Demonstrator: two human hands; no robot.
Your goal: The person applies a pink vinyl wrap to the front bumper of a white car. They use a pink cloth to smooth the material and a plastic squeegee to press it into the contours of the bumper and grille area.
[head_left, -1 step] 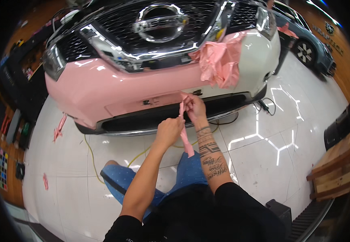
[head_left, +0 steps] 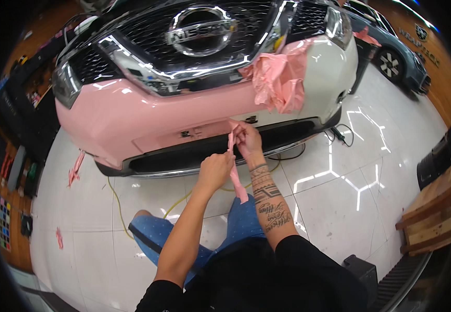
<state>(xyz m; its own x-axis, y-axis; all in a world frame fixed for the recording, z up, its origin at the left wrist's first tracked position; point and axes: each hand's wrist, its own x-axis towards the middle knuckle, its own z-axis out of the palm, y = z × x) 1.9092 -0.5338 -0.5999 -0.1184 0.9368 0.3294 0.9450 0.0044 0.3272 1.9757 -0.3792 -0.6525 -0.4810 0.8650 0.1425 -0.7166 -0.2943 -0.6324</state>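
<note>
In front of me is a car's front bumper (head_left: 106,112), pink over its left and middle part and white at the right. A narrow strip of pink vinyl film (head_left: 239,190) hangs from the bumper's lower middle edge. My right hand (head_left: 248,140) pinches this film close to the bumper, just above the dark lower opening. Lower and to the left, my left hand (head_left: 215,170) is closed on the same strip, whose loose end dangles over my leg. A crumpled bunch of pink film (head_left: 278,80) hangs from the bumper's right side.
Above the bumper are the black grille (head_left: 147,34) and its chrome trim. A yellow hose (head_left: 178,202) and a dark cable (head_left: 342,136) lie on the tiled floor. Pink film scraps (head_left: 76,169) lie at the left. A wooden box (head_left: 436,218) stands at the right, with another car (head_left: 392,49) beyond.
The view has shifted slightly, so the car sits a little further left. Both hands keep their hold on the film strip.
</note>
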